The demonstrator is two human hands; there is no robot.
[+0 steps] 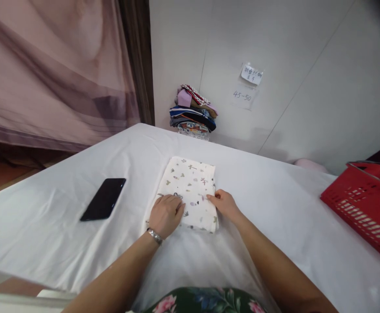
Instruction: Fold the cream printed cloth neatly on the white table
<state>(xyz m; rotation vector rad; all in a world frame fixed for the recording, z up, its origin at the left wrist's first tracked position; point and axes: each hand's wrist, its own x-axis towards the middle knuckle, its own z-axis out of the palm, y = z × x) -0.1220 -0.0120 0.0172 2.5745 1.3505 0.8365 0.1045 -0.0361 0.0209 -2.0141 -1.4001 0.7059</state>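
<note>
A folded white cloth (194,180) printed with small plants and figures lies on the white-covered table in front of me. My left hand (166,213) rests flat on its near left part, fingers stretched over the fabric, with a silver bracelet at the wrist. At the right edge, my right hand (224,203) pinches the folded layers between thumb and fingers. The fingertips under that edge are hidden.
A black phone (104,199) lies to the left on the white sheet (264,191). To the right stands a red plastic basket (362,208) with a metal handle. Behind the table's far edge is a stack of folded clothes (193,111) against the wall. A curtain (55,74) hangs at the left.
</note>
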